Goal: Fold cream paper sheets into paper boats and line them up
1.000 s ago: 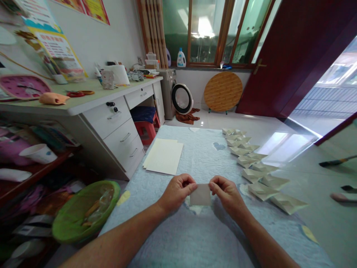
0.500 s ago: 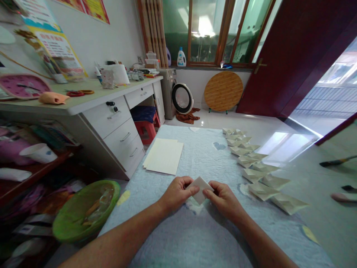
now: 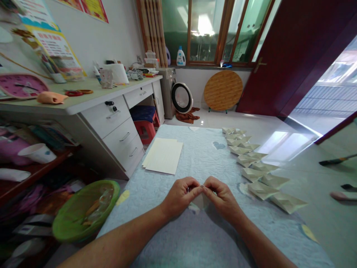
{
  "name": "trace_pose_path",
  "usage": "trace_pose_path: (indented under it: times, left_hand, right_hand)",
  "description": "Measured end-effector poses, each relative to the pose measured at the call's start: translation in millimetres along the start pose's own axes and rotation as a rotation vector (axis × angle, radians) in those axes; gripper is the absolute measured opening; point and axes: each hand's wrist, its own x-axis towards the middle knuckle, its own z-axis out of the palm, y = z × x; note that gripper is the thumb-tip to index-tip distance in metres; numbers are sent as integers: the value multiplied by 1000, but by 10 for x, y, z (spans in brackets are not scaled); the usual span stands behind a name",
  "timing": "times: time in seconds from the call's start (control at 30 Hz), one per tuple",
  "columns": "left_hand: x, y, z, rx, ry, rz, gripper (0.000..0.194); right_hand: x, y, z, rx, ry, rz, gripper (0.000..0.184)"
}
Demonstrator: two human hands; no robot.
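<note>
My left hand [image 3: 182, 195] and my right hand [image 3: 220, 195] meet above the near middle of the cloth-covered table [image 3: 173, 238]. Both pinch the top of a small piece of folded paper [image 3: 201, 201], thumbs and fingertips almost touching. Its lower part hangs below the thumbs, pale against the cloth, and the fingers hide much of the rest. A stack of cream paper sheets [image 3: 164, 156] lies beyond my left hand. To the right of my right hand stand several folded paper boats [image 3: 263, 190] in two rows along the table's right side.
A green basin [image 3: 63, 223] with plastic wrapping in it stands left of the table, beside a cluttered shelf [image 3: 55, 162]. A white desk [image 3: 111, 123] with drawers is at the back left. Past the table's far edge are a washing machine [image 3: 167, 93] and a round wooden board [image 3: 223, 90].
My hands have drawn together at the paper's top. The paper showed as a flat diamond between them before; now its upper part is covered by the fingers.
</note>
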Motion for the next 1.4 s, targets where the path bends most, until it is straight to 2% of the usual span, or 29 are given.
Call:
trace_pose_path:
  times: [0.2, 0.53, 0.7, 0.87, 1.0, 1.13, 1.3, 1.4]
  left_hand:
    - [-26, 60, -9, 12, 43, 44, 28]
    - [0, 45, -77, -240, 207, -81, 29]
    - [13, 30, -74, -289, 235, -110, 31]
    - [32, 6, -69, -367, 289, -163, 34]
    - [49, -40, -48, -454, 325, -210, 37]
    - [46, -71, -8, -539, 255, -240, 42]
    - [36, -73, 12, -581, 9, -197, 53]
    - [33, -59, 19, -521, -53, -205, 44]
  right_hand:
    - [0, -63, -24, -10, -30, -4, 29]
    - [11, -59, -145, -11, -12, 30, 29]
    - [13, -52, -173, 6, -2, 49, 30]
    - [17, 5, -155, 141, -12, 117, 34]
    - [19, 26, -54, 260, -89, 197, 32]
    - [20, 15, 27, 253, -122, 219, 31]
    - [18, -2, 3, 264, -75, 233, 31]
    - [19, -16, -6, 268, -78, 220, 33]
